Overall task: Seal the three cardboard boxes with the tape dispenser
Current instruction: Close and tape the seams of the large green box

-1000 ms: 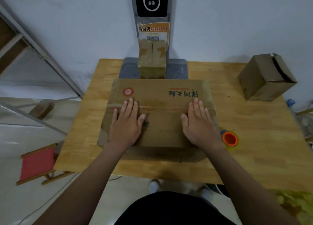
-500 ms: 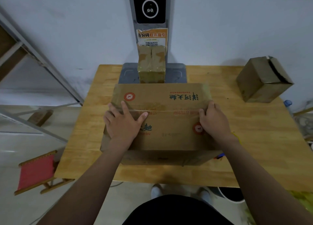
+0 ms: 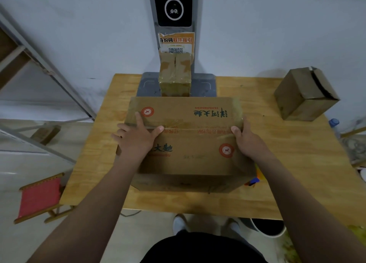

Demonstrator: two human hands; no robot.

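— What does each grip hold?
— The right grip (image 3: pixel 249 144) closes on the right edge of the large box (image 3: pixel 194 158). Its thumb is on the top and its fingers bend down over the side. The left grip (image 3: pixel 136 142) is spread wide and lies on the top near the left edge, with the thumb touching the tape strip (image 3: pixel 184 124) on the seam.
— What differs from one second ago?
— Then both lay flat nearer the middle; now they are out at the two edges. The tape dispenser (image 3: pixel 254 178) was in plain view. Now only an orange and blue bit shows past the box's near right corner.
— And the materials?
— Brown cardboard with round red marks; the strip is glossy and wrinkled. The box stands in the middle of the wooden table (image 3: pixel 297 163). A small taped box (image 3: pixel 175 76) stands behind it on a grey base (image 3: pixel 204 86). Another box (image 3: pixel 303 96), with its flaps parted, is at the far right.
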